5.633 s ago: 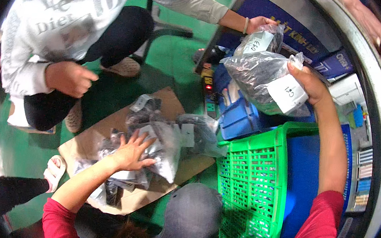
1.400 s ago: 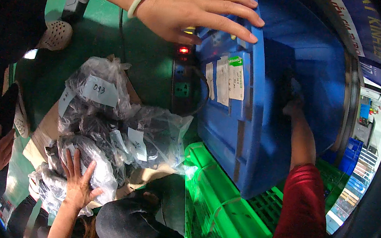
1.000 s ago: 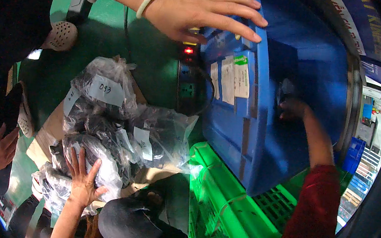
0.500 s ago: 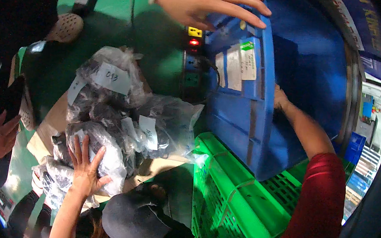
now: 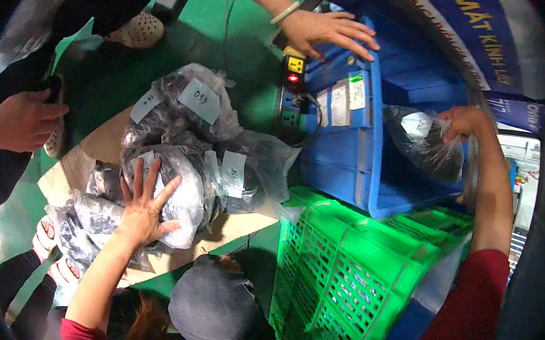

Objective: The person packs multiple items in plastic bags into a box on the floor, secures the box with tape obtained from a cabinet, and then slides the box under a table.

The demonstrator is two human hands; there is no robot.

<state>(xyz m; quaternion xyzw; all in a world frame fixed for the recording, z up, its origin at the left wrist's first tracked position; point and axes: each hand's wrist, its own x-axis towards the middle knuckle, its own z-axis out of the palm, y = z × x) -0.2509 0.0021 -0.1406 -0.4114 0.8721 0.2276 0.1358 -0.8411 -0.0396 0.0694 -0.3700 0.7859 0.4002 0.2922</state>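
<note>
My left hand (image 5: pixel 145 213) lies flat with spread fingers on a clear plastic bag (image 5: pixel 183 210) of dark contents, one of several piled together. Pinched at its gathered top, another clear bag (image 5: pixel 423 135) hangs from my right hand (image 5: pixel 464 125) in the mouth of the blue bin (image 5: pixel 368 146). It has a pale label and dark contents I cannot make out. The bin is tilted with its opening toward my right arm. A co-worker's hand (image 5: pixel 331 33) with a bracelet rests on its far rim.
Beneath the bin stands a green slatted crate (image 5: pixel 340 281). A person in a grey cap (image 5: pixel 217 305) is close in front of me. Another person's hand (image 5: pixel 24 121) is at the left; dark-sleeved hands (image 5: pixel 57 261) touch the pile's near edge. A power strip (image 5: pixel 291 86) stands beside the bin.
My right hand was mostly hidden inside the bin; now it shows at the opening, holding a bag. My left hand stays on the pile. The whole view has shifted.
</note>
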